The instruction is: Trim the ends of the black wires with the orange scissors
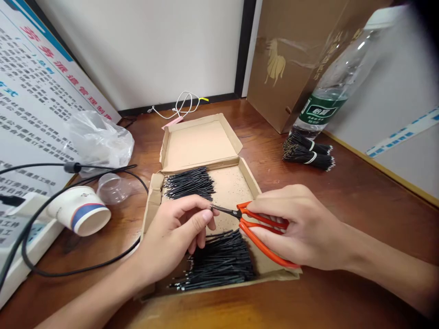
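Head view: open cardboard box [228,185], two black wire piles [224,260] inside; right hand [302,224] above, grip wrapped round scissors [236,213]; left hand [176,228] curled at their tips, can't tell what's held.

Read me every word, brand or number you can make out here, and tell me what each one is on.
"劳务派遣管理制度": red heading, white board
"总则": blue, same board
"方式": blue, same board, at the picture's edge
"怡寶": green bottle label
Too small or blurred to read: the board's black print, the label's lower line, and markings on the brown carton, paper cup and blue-and-white tape.
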The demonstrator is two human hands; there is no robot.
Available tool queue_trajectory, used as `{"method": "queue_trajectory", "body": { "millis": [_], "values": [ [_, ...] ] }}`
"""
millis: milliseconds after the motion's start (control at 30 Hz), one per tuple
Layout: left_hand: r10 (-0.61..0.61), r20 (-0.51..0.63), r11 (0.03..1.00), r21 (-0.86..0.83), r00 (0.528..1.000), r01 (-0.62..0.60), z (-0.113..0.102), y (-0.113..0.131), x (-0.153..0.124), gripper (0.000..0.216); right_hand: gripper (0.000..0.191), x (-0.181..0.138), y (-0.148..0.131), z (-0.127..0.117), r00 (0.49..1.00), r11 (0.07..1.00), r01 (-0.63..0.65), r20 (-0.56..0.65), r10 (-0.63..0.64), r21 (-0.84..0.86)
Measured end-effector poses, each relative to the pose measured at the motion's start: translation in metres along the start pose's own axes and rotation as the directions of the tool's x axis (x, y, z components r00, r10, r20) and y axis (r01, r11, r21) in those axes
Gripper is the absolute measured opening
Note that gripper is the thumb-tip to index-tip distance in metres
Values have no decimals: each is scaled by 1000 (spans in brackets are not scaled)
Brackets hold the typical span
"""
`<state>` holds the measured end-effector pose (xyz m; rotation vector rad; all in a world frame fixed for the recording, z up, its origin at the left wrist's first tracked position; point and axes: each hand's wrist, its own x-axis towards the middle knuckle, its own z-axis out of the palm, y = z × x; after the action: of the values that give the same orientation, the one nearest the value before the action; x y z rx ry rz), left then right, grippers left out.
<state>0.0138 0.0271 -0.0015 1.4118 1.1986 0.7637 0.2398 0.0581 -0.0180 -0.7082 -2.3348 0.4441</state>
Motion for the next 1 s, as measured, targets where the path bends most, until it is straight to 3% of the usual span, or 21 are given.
{"method": "queue_trajectory", "body": {
  "millis": [367, 533, 1000],
  "values": [
    [84, -57, 995, 63, 995, -80, -2, -4, -3, 16, 26, -5, -2, -2, 1000, 994, 11, 7, -11, -108],
    [88, -73, 995, 45, 993, -85, -2, -4, -2, 14, 18, -4, -2, -2, 998, 997, 0, -59, -4, -81],
    [146, -103, 987, 78, 984, -139, 0, 2, -1, 18, 27, -6, -3, -5, 999, 991, 6, 34, -2, -131]
  ]
}}
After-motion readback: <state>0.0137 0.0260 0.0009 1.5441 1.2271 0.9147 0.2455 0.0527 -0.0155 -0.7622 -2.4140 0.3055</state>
